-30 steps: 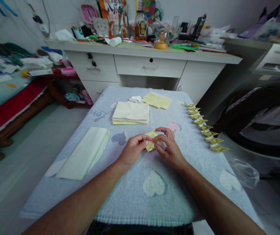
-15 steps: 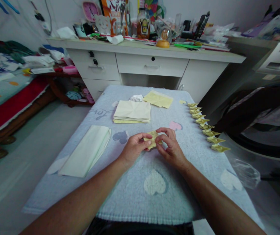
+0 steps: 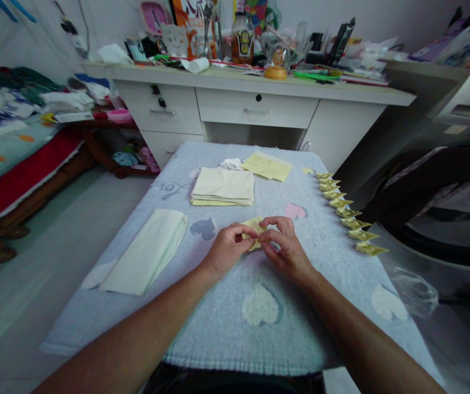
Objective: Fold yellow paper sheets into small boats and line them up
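Left hand (image 3: 229, 250): fingers pinched on the left side of a small yellow paper (image 3: 254, 222). Right hand (image 3: 291, 256): fingers curled at the paper's right side; whether they grip it, cannot tell. Paper location: between both hands, over the middle of the cloth-covered tabletop (image 3: 214, 334). Beyond it: stack of pale sheets (image 3: 223, 184); crumpled white paper (image 3: 230, 164) behind; yellow sheets (image 3: 267, 166) to the right. Left side: folded pale sheets (image 3: 147, 251). Right edge: row of pointed yellow paper pieces (image 3: 355, 224). Farther back: white drawers (image 3: 222, 109).

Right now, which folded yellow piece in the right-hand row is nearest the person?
The bottom piece, at the near end; the others lie farther back.
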A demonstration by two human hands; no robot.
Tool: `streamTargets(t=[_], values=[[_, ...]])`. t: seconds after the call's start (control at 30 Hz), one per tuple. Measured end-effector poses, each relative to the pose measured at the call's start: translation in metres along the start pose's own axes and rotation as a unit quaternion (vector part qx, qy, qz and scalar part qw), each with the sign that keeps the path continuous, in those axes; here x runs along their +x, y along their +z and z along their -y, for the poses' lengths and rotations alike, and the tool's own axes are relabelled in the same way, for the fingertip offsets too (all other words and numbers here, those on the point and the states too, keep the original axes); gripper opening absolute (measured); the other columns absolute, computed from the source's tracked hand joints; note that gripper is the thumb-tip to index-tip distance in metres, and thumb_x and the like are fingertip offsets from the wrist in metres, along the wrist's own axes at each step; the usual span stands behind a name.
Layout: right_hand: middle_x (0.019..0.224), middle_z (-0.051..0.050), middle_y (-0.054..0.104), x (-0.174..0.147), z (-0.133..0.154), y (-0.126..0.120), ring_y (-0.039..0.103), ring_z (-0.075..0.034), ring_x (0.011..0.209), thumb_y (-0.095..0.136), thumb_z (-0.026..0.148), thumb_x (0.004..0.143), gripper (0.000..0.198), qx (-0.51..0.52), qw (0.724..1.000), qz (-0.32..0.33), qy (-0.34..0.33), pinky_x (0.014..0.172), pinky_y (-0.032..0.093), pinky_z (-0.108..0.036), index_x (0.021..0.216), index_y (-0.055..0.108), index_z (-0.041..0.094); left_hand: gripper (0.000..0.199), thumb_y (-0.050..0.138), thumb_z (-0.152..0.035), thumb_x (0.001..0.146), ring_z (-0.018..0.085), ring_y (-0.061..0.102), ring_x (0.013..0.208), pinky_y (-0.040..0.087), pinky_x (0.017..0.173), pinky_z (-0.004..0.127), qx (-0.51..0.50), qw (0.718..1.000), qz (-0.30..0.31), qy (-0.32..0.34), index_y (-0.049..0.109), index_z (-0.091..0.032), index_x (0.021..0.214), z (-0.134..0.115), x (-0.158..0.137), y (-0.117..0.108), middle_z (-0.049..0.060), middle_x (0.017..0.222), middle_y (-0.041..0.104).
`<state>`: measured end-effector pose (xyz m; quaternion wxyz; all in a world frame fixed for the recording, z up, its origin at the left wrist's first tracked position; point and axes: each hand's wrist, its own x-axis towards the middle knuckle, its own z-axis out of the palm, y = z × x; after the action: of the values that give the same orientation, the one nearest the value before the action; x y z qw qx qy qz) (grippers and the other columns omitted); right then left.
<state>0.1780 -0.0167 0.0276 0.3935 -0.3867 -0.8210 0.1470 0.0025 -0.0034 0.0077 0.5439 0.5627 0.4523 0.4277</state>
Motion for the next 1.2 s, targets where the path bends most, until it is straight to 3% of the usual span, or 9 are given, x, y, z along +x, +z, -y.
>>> streamTargets(t=[0.13, 0.47, 0.77, 1.03, 1.2], values=[[0.114, -0.005, 0.052, 0.000, -0.001, 0.001, 0.046, -0.023, 0.111, 0.055, 0.008, 0.083, 0.022, -0.001, 1.000, 0.000, 0.001, 0.095, 0.040, -0.045, 0.095, 0.058, 0.026, 0.011, 0.061, -0.022, 0.076, 0.012, 0.053, 0.070, 0.040, 0.063, 0.023, 0.064, 0.997, 0.010, 0.045, 0.070, -0.017, 0.080, 0.000, 0.001, -0.001, 0.001, 0.083, 0.055], [0.108, -0.006, 0.056, 0.000, -0.004, 0.001, 0.050, -0.023, 0.107, 0.054, 0.013, 0.083, 0.014, 0.061, 0.995, -0.033, 0.068, 0.094, 0.040, -0.044, 0.090, 0.058, 0.024, 0.021, 0.053, -0.009, 0.075, 0.017, 0.057, 0.092, 0.045, 0.081, 0.027, 0.052, 0.991, 0.095, 0.085, 0.068, -0.017, 0.087, -0.010, -0.004, -0.012, 0.004, 0.097, 0.051], [0.105, -0.005, 0.057, 0.002, -0.004, 0.000, 0.052, -0.022, 0.104, 0.055, 0.015, 0.084, 0.009, 0.100, 0.990, -0.042, 0.085, 0.094, 0.039, -0.042, 0.086, 0.057, 0.023, 0.035, 0.053, 0.000, 0.075, 0.016, 0.056, 0.095, 0.045, 0.086, 0.027, 0.196, 0.958, 0.064, 0.198, 0.069, -0.023, 0.097, -0.011, -0.005, -0.010, 0.003, 0.095, 0.053], [0.103, -0.005, 0.058, 0.003, -0.005, 0.003, 0.053, -0.022, 0.103, 0.057, 0.018, 0.084, 0.006, 0.120, 0.986, -0.057, 0.100, 0.096, 0.039, -0.043, 0.086, 0.058, 0.024, 0.029, 0.053, -0.003, 0.072, 0.019, 0.055, 0.099, 0.045, 0.089, 0.031, 0.196, 0.959, 0.074, 0.193, 0.069, -0.020, 0.089, -0.015, -0.008, -0.011, 0.005, 0.100, 0.052], [0.102, -0.005, 0.058, 0.004, -0.004, 0.003, 0.054, -0.022, 0.102, 0.057, 0.021, 0.084, 0.003, 0.128, 0.984, -0.065, 0.110, 0.096, 0.040, -0.043, 0.083, 0.058, 0.023, 0.022, 0.063, -0.014, 0.075, 0.022, 0.053, 0.105, 0.043, 0.095, 0.035, 0.166, 0.966, 0.079, 0.183, 0.068, -0.020, 0.096, -0.017, -0.010, -0.009, 0.007, 0.105, 0.052]])
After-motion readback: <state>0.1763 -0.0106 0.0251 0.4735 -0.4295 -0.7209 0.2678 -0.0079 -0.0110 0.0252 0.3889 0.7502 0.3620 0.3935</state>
